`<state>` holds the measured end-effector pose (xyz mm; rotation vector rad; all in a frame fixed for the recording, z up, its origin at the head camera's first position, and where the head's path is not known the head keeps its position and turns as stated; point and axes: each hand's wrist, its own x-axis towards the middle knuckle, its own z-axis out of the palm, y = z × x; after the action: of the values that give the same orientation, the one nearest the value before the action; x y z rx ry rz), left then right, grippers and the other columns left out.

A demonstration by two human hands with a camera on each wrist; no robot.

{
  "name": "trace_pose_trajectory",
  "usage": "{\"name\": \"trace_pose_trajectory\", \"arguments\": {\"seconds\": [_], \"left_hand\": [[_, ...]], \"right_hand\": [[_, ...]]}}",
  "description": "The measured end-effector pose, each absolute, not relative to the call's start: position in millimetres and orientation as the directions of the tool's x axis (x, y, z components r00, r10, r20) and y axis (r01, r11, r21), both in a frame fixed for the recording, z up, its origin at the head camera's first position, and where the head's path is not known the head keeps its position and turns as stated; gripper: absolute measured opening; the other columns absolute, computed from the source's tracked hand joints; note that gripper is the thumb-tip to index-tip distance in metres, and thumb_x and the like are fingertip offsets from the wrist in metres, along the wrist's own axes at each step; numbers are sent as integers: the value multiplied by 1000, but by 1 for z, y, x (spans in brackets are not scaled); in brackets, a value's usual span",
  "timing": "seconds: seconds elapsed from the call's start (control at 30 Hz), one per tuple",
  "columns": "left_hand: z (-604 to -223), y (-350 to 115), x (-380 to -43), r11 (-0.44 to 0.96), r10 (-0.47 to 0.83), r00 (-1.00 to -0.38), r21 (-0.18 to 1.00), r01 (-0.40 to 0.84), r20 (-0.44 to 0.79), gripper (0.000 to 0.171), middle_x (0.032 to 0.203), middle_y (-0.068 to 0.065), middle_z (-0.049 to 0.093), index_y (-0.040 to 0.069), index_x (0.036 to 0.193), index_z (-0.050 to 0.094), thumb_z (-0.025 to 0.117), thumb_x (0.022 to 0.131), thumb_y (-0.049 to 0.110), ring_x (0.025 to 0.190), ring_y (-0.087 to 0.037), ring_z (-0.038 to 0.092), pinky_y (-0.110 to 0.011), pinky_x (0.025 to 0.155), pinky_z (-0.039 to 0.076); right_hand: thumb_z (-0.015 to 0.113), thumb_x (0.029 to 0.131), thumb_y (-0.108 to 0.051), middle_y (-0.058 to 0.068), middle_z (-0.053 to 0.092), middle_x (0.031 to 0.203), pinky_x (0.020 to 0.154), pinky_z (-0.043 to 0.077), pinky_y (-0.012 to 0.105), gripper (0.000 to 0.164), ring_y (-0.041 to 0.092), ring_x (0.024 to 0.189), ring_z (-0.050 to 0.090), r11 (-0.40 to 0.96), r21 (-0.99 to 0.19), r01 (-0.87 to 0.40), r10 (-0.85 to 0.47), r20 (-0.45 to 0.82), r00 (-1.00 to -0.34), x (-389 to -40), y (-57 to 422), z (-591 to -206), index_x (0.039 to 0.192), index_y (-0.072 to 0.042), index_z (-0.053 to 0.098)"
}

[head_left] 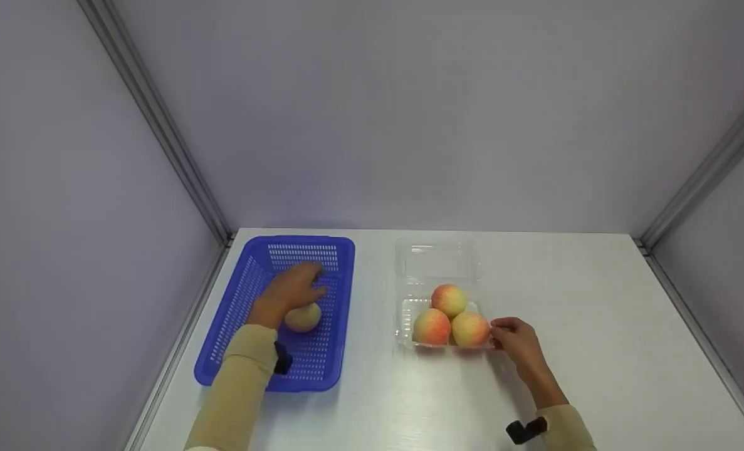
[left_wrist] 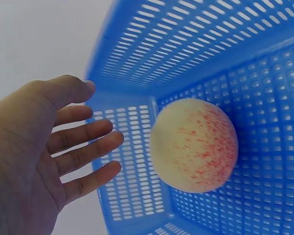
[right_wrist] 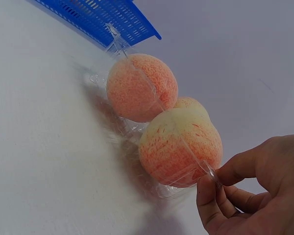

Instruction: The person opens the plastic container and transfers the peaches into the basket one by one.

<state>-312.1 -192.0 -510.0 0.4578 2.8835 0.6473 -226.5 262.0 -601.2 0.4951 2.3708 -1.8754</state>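
A single peach (left_wrist: 193,145) lies in the blue plastic basket (head_left: 345,300), red-speckled on one side. Over that basket my left hand (head_left: 293,287) hovers with fingers spread and nothing in them; the left wrist view shows the palm beside the peach, apart from it. A clear plastic clamshell box (head_left: 407,326) holds three peaches, one behind (head_left: 449,300) and two in front, the left one (head_left: 432,327) and the right one (head_left: 471,329). My right hand (right_wrist: 264,183) pinches the box's right front corner between thumb and fingers, close beside the nearest peach.
The box's hinged lid (head_left: 437,262) lies folded back behind it. Both containers stand on a white table (head_left: 572,300), basket at the left, box near the middle. Pale panels (head_left: 409,113) with grey metal edges enclose the back and sides.
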Motion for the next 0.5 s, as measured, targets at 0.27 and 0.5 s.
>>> {"name": "trace_pose_trajectory", "arguments": {"seconds": [0.27,0.5], "left_hand": [[-503,-182,-311,851,362,-932,413,324,-15,43,132,-16,71,2,140,64,69,103,23,122,-32,68,-51,108,55],[-497,-173,-311,840,401,-916,387,380,29,39,126,-17,72,2,135,66,70,103,24,115,-31,70,-48,103,58]], "right_hand": [[64,100,-8,12,69,101,73,60,28,33,15,81,66,208,-928,308,214,-264,-941,-228,260,-603,126,13,60],[64,101,-9,14,69,103,75,60,28,33,16,83,66,224,-922,315,213,-269,-939,-228,260,-603,126,13,61]]}}
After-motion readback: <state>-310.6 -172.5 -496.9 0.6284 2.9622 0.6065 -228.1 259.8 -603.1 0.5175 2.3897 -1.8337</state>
